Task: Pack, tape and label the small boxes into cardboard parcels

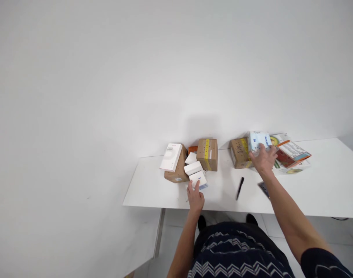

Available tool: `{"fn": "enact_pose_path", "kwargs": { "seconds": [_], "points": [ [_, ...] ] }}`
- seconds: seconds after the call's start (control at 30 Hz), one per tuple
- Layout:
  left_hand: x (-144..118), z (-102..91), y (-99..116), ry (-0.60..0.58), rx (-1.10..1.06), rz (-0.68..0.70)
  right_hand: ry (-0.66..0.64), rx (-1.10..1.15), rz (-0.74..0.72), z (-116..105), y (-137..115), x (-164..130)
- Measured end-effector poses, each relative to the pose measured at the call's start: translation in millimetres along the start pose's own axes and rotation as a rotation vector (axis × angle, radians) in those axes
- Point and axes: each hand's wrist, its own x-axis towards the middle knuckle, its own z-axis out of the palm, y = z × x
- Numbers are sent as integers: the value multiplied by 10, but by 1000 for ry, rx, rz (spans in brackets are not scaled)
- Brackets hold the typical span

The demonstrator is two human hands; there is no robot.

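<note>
Both hands are busy with packages on the white surface [222, 197], and the handling looks to be underway rather than finished. The left hand [196, 197], fingers partly spread, has its fingertips at the near end of a small white box [197, 180] in the left part of the surface; whether it grips the box or only touches it, I cannot tell. The right hand [264, 157] is spread wide, thumb and fingers around the near side of a light-blue pack [258, 138] toward the far edge; how firm that hold is, and whether the pack bears on something, is unclear. Already on top of a brown carton [180, 164], near the far left corner, is a flat white box [171, 157]; two more white boxes [193, 168] lie askew against a yellow-taped carton [211, 155]. Beside the light-blue pack are another taped carton [239, 153] and, on its other side, a red-and-orange packet [294, 153] tilted over an avocado-printed box [299, 168]. Neither group looks squared up, so any tidying seems incomplete. A black pen [239, 188] and a dark flat object [263, 189] lie toward the near edge, untouched by fingers.
</note>
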Motion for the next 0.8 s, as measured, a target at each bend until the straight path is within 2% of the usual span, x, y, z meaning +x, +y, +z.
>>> {"fn": "enact_pose_path", "kwargs": {
  "seconds": [0.13, 0.3, 0.43, 0.57, 0.67, 0.8],
  "points": [
    [20, -4, 6, -15, 13, 4, 61, 159, -43, -105, -134, -91],
    [36, -15, 25, -24, 15, -1, 58, 442, -220, -267, -676, -362],
    [28, -50, 43, -35, 4, -12, 103, 574, -380, -265, -1104, -493],
    [12, -63, 49, -39, 14, -18, 83, 649, -415, -209, -1300, -522],
    [10, -73, 49, -40, 28, -16, 37, 740, -330, -177, -1299, -516],
    [35, -108, 57, -46, 31, -14, -117, 957, 75, -134, -1162, -460]
  ]
}}
